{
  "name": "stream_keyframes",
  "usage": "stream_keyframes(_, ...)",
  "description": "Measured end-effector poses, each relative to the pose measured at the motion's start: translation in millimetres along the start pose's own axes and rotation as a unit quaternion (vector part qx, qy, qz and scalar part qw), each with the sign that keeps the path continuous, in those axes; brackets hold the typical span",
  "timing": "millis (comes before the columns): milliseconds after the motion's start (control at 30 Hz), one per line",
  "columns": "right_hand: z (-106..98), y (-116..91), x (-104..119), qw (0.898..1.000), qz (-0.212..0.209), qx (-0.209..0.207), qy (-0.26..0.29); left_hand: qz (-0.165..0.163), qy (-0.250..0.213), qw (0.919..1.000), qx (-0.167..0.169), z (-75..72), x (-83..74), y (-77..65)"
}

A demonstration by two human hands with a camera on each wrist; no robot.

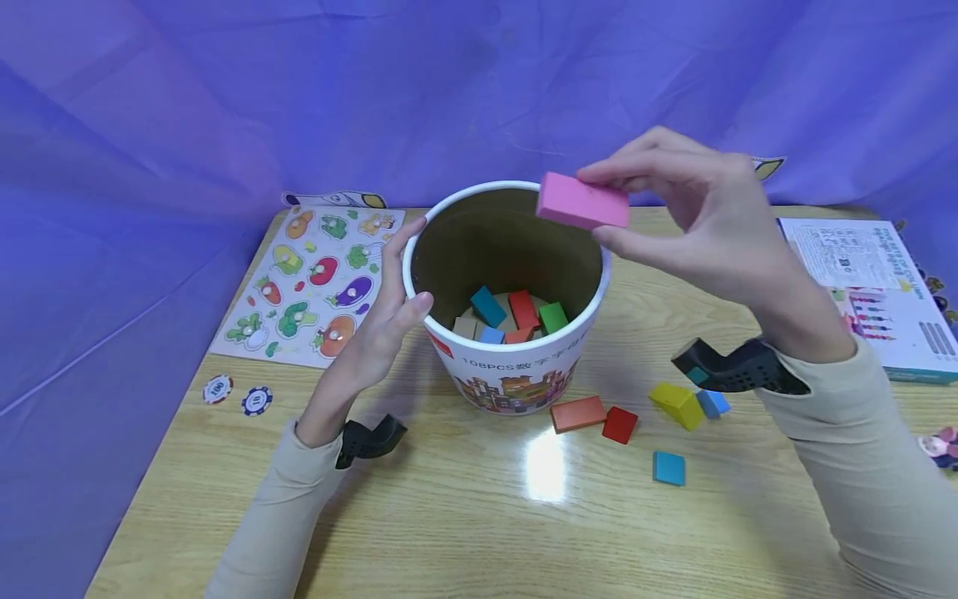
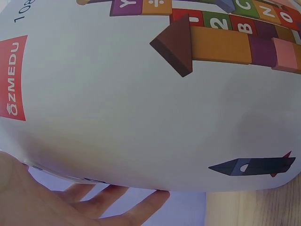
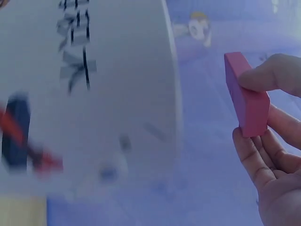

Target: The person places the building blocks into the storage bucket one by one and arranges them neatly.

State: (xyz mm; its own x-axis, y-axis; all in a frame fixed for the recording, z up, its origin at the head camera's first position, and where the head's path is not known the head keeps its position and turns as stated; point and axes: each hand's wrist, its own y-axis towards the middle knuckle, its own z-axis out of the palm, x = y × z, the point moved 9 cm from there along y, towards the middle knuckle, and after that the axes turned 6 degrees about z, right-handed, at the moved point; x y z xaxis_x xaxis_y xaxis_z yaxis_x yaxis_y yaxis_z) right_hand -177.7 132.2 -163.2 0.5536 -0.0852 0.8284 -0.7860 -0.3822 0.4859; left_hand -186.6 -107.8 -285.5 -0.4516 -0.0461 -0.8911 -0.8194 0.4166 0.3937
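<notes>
- One left hand (image 1: 374, 333), fingers spread wide, touches the left side of the bucket (image 1: 516, 353).
- Several blocks (image 1: 522, 309) lie inside it.
- Pink block (image 1: 575, 202): pinched between thumb and fingertips of the right hand (image 1: 722, 225), near the right rim.

The wooden table (image 1: 419, 516) bears a bucket (image 1: 516, 362), blocks (image 1: 579, 413) (one yellow) and two chips (image 1: 257, 401).
</notes>
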Motion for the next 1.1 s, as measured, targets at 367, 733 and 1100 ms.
stream_keyframes(367, 34, 11, -9, 0.998, 0.007, 0.037, -0.056, 0.000, 0.003, 1.0000, -0.003, 2.4, -0.6, 0.1)
stream_keyframes(733, 37, 5, -21, 0.992, 0.020, 0.073, -0.105, 0.001, 0.010, 0.9999, -0.003, 1.5, -1.2, -0.4)
stream_keyframes(1100, -1, -52, -28, 0.998, -0.031, 0.038, 0.036, 0.007, 0.003, 1.0000, 0.001, 1.8, -1.6, 0.2)
